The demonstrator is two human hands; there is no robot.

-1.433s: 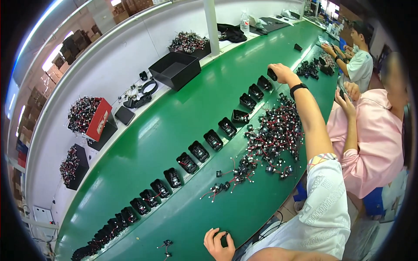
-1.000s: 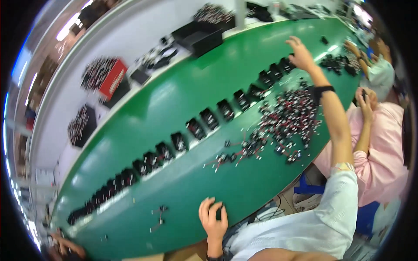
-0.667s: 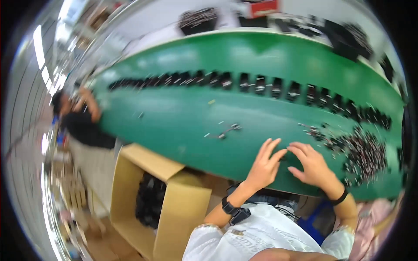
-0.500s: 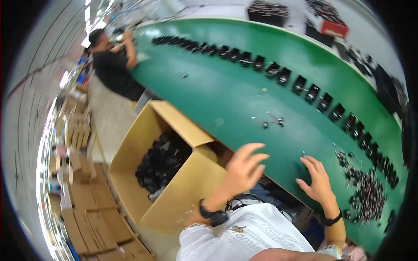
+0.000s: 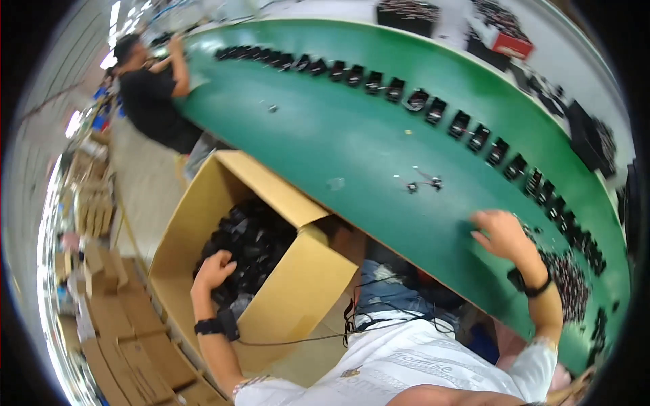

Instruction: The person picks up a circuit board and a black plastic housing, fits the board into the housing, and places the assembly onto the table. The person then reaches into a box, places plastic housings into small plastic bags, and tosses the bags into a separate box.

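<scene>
My left hand point(image 5: 215, 269) is inside the brown cardboard box point(image 5: 298, 284), just over a heap of black plastic parts point(image 5: 254, 237). Its fingers are loosely bent and apart, and no part shows in them. Over the green table point(image 5: 352, 152) is my right hand point(image 5: 502, 233), thumb and fingers apart and slightly blurred, holding nothing visible. Close beside it lies a pile of small wired components point(image 5: 565, 281). Two small parts with thin leads point(image 5: 423, 183) lie on the table ahead.
A long curved row of black housings point(image 5: 396, 89) lines the table's far side. At the far left, a person in black point(image 5: 152, 95) works by the table. Flattened cartons point(image 5: 132, 338) lie left of the box. Dark bins point(image 5: 409, 17) of parts stand beyond the table.
My left hand has moved left and down from the table edge into the box. My right hand has shifted slightly up and right over the table. The view has shifted a little.
</scene>
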